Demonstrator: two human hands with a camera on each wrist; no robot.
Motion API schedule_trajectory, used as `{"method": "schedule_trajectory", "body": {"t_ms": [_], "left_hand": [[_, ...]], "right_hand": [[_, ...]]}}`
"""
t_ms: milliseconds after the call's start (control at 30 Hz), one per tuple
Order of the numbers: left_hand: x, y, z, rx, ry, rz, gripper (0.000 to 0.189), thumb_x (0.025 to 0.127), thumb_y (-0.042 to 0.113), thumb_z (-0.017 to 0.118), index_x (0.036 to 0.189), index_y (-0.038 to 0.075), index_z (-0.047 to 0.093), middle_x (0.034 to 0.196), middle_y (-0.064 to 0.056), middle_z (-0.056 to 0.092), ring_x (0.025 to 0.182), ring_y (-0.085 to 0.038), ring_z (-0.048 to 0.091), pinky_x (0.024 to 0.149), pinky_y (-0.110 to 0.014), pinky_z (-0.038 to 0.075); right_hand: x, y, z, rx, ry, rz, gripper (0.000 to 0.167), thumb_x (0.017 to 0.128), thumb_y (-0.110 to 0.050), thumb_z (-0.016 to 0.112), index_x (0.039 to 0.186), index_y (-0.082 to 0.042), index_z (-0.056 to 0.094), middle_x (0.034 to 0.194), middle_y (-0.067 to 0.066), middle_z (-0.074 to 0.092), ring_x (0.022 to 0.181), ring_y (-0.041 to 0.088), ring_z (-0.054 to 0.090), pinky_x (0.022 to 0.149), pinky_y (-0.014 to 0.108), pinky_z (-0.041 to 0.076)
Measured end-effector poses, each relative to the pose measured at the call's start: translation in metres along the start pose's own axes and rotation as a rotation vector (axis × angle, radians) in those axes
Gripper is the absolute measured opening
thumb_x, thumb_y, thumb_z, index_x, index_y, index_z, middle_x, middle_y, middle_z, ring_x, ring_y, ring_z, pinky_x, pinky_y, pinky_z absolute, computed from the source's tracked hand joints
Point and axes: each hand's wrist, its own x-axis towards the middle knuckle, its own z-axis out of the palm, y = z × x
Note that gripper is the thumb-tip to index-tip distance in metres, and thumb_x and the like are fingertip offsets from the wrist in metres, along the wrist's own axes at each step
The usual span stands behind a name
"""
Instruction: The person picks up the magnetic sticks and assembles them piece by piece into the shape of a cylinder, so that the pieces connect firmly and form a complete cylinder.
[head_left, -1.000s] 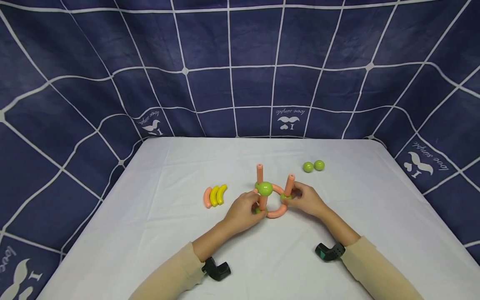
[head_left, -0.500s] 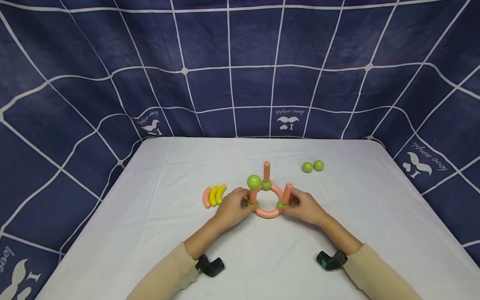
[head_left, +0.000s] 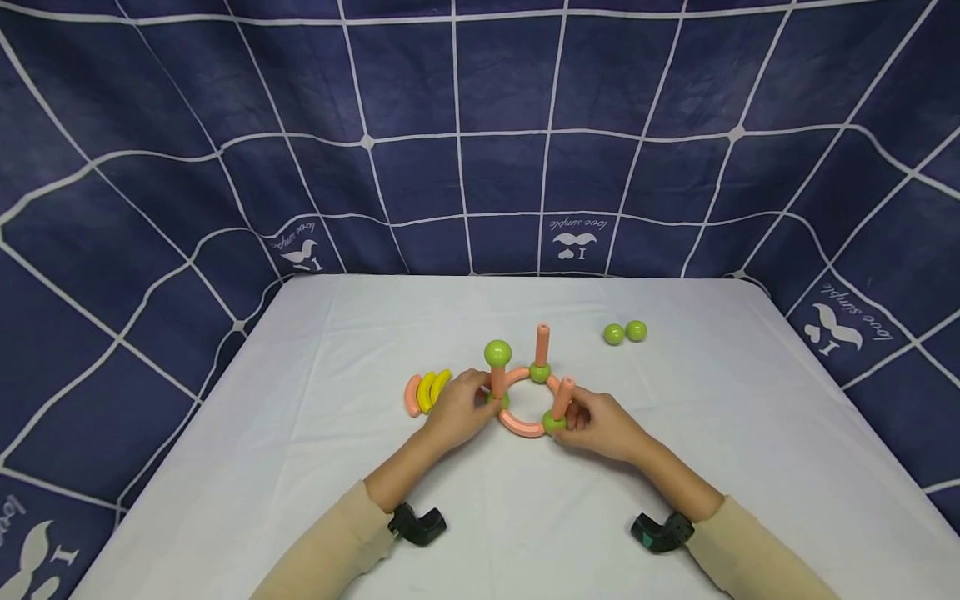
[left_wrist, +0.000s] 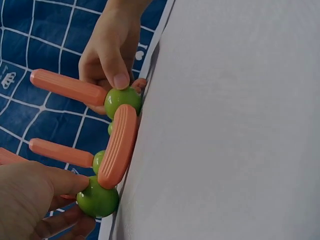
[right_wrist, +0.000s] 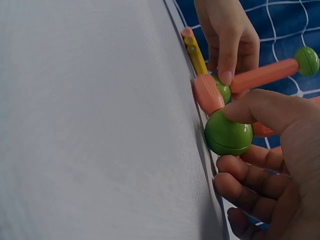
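A ring of curved orange rods (head_left: 522, 427) joined by green balls lies on the table in the head view. Straight orange rods stand up from its balls; the left one carries a green ball (head_left: 498, 353) on top. My left hand (head_left: 457, 408) pinches the ring's left ball (left_wrist: 98, 197) between thumb and fingers. With thumb and fingers, my right hand (head_left: 603, 425) grips the front right ball (right_wrist: 229, 132), below a leaning orange rod (head_left: 563, 399). At the back, a third orange rod (head_left: 542, 346) rises from a ball (head_left: 539, 372) that neither hand touches.
Left of the ring, one orange (head_left: 412, 396) and two yellow curved rods (head_left: 426, 392) lie side by side, close to my left hand. Two loose green balls (head_left: 614, 334) sit farther back on the right. White cloth covers the table (head_left: 360, 333); a blue checked curtain (head_left: 502, 167) hangs behind.
The ring has turned clockwise as seen from above and shifted left. My left hand has moved left and slightly away from me, my right hand a little nearer. Both keep hold of their balls.
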Motion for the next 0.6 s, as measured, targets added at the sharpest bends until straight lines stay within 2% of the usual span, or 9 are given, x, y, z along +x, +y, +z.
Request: {"method": "schedule_trajectory", "body": {"t_ms": [300, 600], "left_hand": [[0.008, -0.004, 0.0, 0.0, -0.006, -0.012, 0.026, 0.088, 0.017, 0.072, 0.109, 0.002, 0.066, 0.104, -0.008, 0.064, 0.093, -0.022, 0.061, 0.081, -0.036, 0.051], [0.016, -0.007, 0.002, -0.032, -0.009, -0.021, 0.029, 0.089, 0.015, 0.071, 0.114, 0.002, 0.065, 0.108, -0.009, 0.064, 0.099, -0.024, 0.061, 0.088, -0.039, 0.05]], "right_hand": [[0.0, -0.009, 0.003, -0.032, -0.014, -0.028, 0.026, 0.079, -0.018, 0.081, 0.091, -0.013, 0.059, 0.072, -0.006, 0.055, 0.062, 0.006, 0.051, 0.057, 0.024, 0.047], [0.001, -0.014, 0.008, -0.073, -0.021, -0.059, 0.022, 0.079, -0.014, 0.08, 0.089, -0.015, 0.06, 0.07, -0.009, 0.055, 0.06, 0.004, 0.049, 0.055, 0.024, 0.045]]}}
